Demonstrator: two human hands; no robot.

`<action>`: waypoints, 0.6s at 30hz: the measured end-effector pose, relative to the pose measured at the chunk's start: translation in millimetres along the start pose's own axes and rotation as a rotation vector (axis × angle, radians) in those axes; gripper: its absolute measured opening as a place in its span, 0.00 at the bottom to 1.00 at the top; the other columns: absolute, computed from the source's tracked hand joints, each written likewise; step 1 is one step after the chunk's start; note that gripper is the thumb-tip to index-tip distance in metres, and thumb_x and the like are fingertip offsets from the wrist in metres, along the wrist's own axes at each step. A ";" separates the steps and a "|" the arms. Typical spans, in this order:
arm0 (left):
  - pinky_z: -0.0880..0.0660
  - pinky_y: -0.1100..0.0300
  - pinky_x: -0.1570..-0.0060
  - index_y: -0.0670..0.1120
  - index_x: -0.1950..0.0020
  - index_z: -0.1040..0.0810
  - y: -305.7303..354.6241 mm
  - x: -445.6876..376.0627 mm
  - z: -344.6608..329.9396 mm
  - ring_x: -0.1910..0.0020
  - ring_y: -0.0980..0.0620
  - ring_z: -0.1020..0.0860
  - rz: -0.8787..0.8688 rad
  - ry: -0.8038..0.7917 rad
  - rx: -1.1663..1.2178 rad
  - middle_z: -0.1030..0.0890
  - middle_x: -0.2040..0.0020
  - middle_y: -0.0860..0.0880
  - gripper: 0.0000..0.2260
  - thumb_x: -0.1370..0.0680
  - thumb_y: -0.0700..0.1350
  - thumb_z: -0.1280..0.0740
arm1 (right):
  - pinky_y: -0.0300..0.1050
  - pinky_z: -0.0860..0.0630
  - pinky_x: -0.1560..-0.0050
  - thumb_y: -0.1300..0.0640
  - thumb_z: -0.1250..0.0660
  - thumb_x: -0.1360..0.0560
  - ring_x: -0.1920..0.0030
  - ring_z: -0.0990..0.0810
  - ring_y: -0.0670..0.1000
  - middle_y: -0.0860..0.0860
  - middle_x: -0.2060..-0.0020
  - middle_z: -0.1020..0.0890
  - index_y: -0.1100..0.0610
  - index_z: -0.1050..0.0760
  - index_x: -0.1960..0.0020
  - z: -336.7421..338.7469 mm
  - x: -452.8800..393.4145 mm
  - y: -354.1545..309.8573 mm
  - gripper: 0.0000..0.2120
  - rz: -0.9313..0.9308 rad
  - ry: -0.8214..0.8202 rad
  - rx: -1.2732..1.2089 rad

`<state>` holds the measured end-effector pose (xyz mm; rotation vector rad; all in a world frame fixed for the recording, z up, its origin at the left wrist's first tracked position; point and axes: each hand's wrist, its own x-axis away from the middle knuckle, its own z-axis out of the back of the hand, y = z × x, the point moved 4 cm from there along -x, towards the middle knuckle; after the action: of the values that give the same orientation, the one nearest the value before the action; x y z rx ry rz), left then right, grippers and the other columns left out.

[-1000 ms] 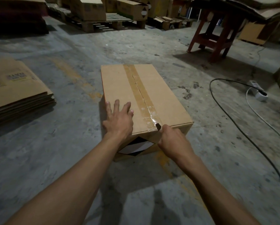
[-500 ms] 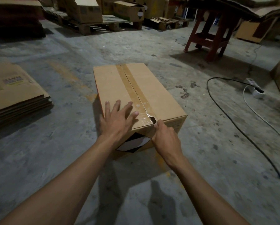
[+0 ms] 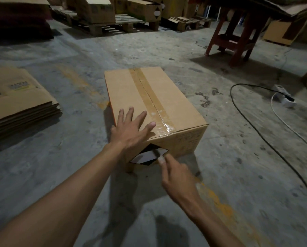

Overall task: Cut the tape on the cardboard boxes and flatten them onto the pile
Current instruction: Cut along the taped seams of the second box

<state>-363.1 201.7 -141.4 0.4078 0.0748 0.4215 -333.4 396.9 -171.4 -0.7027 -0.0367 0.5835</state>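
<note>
A brown cardboard box (image 3: 176, 111) stands on the concrete floor in front of me. A strip of brown tape (image 3: 150, 98) runs along its top seam and looks slit down the middle. My left hand (image 3: 131, 131) presses flat on the near left part of the top, fingers spread. My right hand (image 3: 177, 177) grips a small cutter (image 3: 157, 154) whose blade sits in front of the box's near face, by the black-and-white diamond label (image 3: 145, 157). A pile of flattened boxes (image 3: 15, 102) lies on the floor at the left.
A black cable (image 3: 259, 136) and a white cable with a power strip (image 3: 284, 98) cross the floor on the right. A red stool (image 3: 238, 34) stands at the back right. Pallets with more boxes (image 3: 113, 20) line the back.
My right hand with the cutter has come off the top's near edge and dropped down in front of the box's near face. My left hand stays pressed on the top.
</note>
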 end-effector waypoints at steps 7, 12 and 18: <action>0.59 0.33 0.28 0.64 0.22 0.54 -4.3 4.4 -2.1 0.22 0.46 0.65 -0.057 -0.040 -0.052 0.61 0.20 0.50 0.42 0.33 0.79 0.57 | 0.54 0.21 0.53 0.45 0.41 0.21 0.55 0.19 0.55 0.52 0.56 0.17 0.50 0.22 0.46 -101.8 4.6 -3.7 0.13 0.170 -0.523 0.151; 0.60 0.33 0.28 0.65 0.22 0.53 -9.1 2.3 -4.1 0.22 0.46 0.65 -0.071 -0.012 -0.056 0.61 0.20 0.49 0.46 0.37 0.82 0.53 | 0.54 0.20 0.54 0.43 0.41 0.26 0.57 0.18 0.51 0.50 0.56 0.16 0.52 0.20 0.52 -100.8 -12.1 -2.9 0.15 0.110 -0.443 0.010; 0.59 0.34 0.27 0.66 0.22 0.54 -9.2 0.7 -8.1 0.22 0.46 0.64 -0.071 0.020 -0.062 0.61 0.20 0.50 0.48 0.40 0.84 0.56 | 0.52 0.31 0.51 0.47 0.33 0.26 0.52 0.26 0.54 0.51 0.56 0.23 0.53 0.22 0.52 40.5 -55.9 13.5 0.09 0.237 0.581 0.014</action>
<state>-360.1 197.3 -152.5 0.3384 0.0950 0.3567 -396.2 400.5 -139.6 -0.8470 0.5971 0.5851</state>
